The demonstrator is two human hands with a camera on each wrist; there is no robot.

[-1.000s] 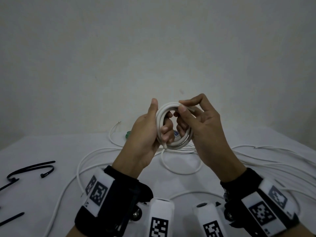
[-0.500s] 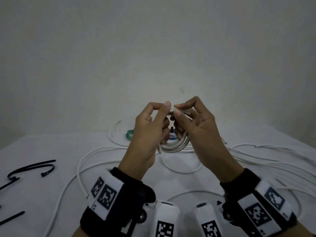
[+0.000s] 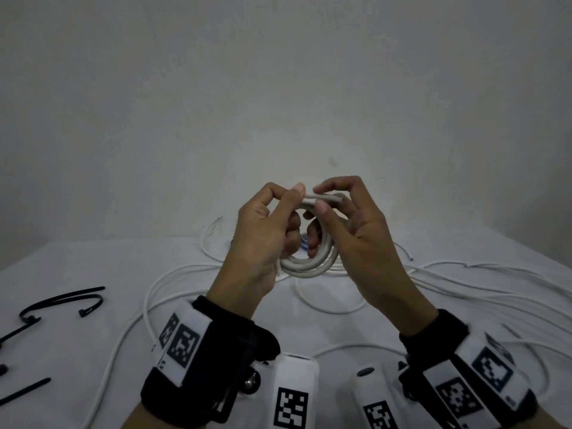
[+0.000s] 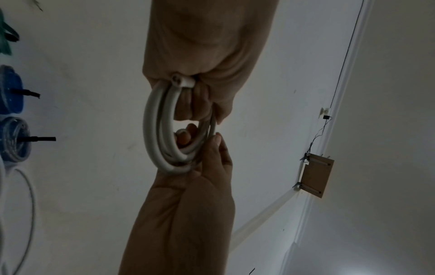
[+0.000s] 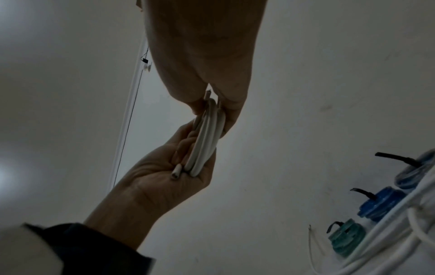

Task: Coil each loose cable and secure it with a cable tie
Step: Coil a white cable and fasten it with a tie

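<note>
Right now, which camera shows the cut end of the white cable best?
The left wrist view: the cut end faces the lens, its cores visible, at the left hand. The right wrist view shows an end smaller and dimmer. In the head view, fingers mostly hide it.

Bare room (home-like): white-covered table (image 3: 77,267), wall-mounted cable trunking (image 4: 348,78).

No readable text; only coded square markers on wristbands (image 3: 182,343).

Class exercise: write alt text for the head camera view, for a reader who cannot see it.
Two hands hold a small coil of white cable above a white table: the left hand and right hand pinch its top between fingertips. Loose white cables trail across the table, and black cable ties lie at the left.
</note>
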